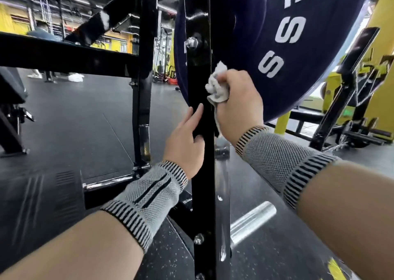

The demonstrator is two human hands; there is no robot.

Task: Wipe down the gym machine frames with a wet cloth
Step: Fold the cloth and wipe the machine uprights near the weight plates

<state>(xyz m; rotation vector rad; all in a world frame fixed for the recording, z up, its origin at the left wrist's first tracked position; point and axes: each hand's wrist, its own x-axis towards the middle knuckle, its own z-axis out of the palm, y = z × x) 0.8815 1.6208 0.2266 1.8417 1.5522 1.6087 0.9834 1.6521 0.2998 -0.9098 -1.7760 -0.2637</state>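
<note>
While left hand [187,139] steadies frame [200,194], cloth [217,83] pressed

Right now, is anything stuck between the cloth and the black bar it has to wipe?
Nothing visible. The right hand grips the cloth right against the black upright bar. The left hand holds the bar lower down, below the cloth, and the big weight plate sits behind.

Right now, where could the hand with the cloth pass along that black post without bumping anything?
Bare post runs below the left hand, down to a silver bolt. Above is crowded: the right hand bunches the grey cloth against the post's edge, the big purple weight plate is close behind, and a hex bolt sticks out.
</note>
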